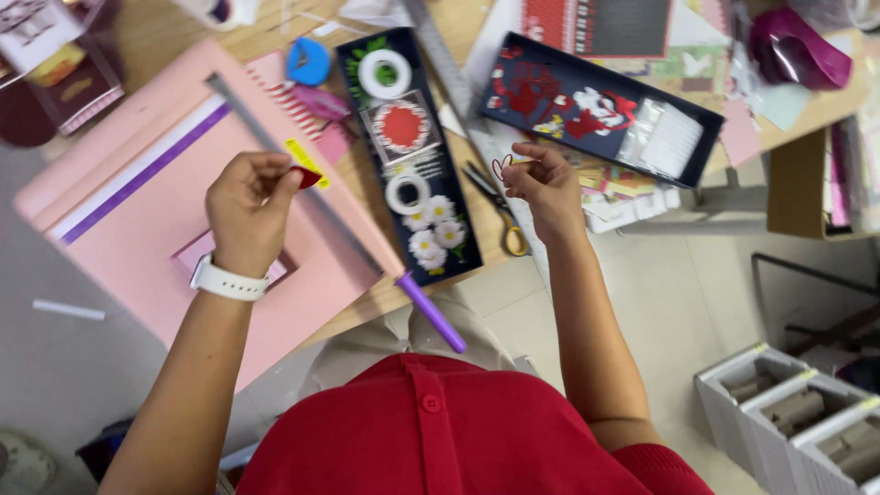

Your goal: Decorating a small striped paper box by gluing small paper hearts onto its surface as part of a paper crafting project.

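Nearest the camera: a red buttoned shirt [431,440], both forearms reaching away over the table edge. The left wrist wears a white watch band [227,280].

Left hand [249,206]: fingers curled closed, thumb and forefinger pinching a small red paper piece [309,177]. The piece is held just above the pink paper trimmer [137,238], close to its grey cutting rail [293,174]. The trimmer's purple handle [431,313] juts past the table edge toward the body.

Right hand [543,183]: fingertips closed on a small white cut-out with a thin red outline [501,167], held in the air over the table, well apart from the red piece. Just below this hand lie scissors with yellow handles [502,215].

Between the hands: a long dark tray [353,110] holding two rolls of white tape [385,73], a red scalloped round in a clear packet [401,126] and white paper flowers [433,234].

Farther back: a dark box [550,64] with red and white die-cuts and a white stack at its right end. A blue round object [308,62] sits beyond the trimmer. Patterned papers [632,27] and a magenta object [796,50] are at the far edge of the wooden table [165,27].
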